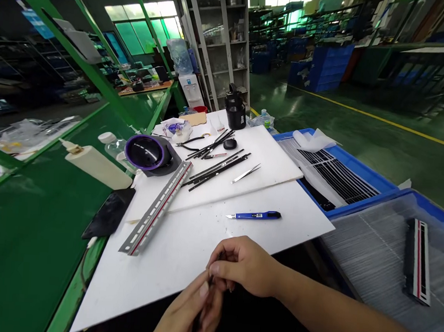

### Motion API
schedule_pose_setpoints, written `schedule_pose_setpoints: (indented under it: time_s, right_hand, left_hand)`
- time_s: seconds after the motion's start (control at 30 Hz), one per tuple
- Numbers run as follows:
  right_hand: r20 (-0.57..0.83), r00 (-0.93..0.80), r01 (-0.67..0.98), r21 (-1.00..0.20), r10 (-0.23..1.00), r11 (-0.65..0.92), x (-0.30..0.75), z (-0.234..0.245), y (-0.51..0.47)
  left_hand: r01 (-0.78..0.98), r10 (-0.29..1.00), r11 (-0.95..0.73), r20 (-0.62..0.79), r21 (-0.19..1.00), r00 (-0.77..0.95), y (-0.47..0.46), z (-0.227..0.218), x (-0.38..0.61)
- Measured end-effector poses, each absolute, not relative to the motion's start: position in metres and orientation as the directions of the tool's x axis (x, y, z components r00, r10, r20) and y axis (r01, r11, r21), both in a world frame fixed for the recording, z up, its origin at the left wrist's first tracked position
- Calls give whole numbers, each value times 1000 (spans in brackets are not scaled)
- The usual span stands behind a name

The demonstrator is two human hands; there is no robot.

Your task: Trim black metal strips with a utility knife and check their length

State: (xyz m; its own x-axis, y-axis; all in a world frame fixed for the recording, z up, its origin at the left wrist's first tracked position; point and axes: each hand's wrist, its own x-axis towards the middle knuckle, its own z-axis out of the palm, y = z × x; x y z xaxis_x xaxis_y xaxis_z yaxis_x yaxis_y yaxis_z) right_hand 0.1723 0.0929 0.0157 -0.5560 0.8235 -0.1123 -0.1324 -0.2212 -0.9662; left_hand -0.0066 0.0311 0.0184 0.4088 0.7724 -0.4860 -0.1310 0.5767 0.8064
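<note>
Head view: both hands [214, 291] meet, fingers [215, 269] pinching thin black strip [211, 279].

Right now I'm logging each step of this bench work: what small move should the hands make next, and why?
Probably lift the thin dark strip clear of the lap and over the white board. Both the left hand and right hand pinch it at the board's near edge, where it is mostly hidden; the blue knife lies just beyond.
</note>
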Motion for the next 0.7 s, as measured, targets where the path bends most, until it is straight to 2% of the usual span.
schedule_pose_setpoints:
  time_s: [0.07,0.13,0.17,0.2,0.27,0.33,0.47,0.53,0.6,0.7]
  right_hand:
    - [36,-432,84,-993,901,80,175,13,91]
    - [273,-304,372,-848,913,378,191,7,98]
    - [362,-281,497,-737,889,458,202,2,104]
    - [405,-278,600,-634,871,487,215,-3,111]
    - [407,-316,737,-463,857,492,240,-15,126]
    - [366,-385,755,-403,847,517,258,-25,136]
    - [352,-383,736,-442,854,513,259,-24,126]
    - [311,-314,687,-578,897,441,247,-14,104]
    - [132,-294,556,-782,947,281,232,-3,79]
    - [-144,-399,436,-899,905,50,214,6,48]
  left_hand:
    - [-131,767,594,-509,794,389,37,15,-5]
    - [-120,748,620,-537,776,391,41,12,-9]
    - [-117,742,626,-543,771,392,41,12,-12]
    - [-117,738,631,-547,767,394,41,11,-16]
    - [-139,736,641,-555,754,388,39,8,-22]
    - [-155,733,661,-586,734,345,36,6,-25]
    - [-105,722,683,-648,722,242,29,0,-21]
    - [-92,701,704,-667,705,251,25,-3,-18]
    - [-101,673,732,-691,674,266,23,-5,-15]
    - [-138,654,754,-715,642,246,22,-10,-12]
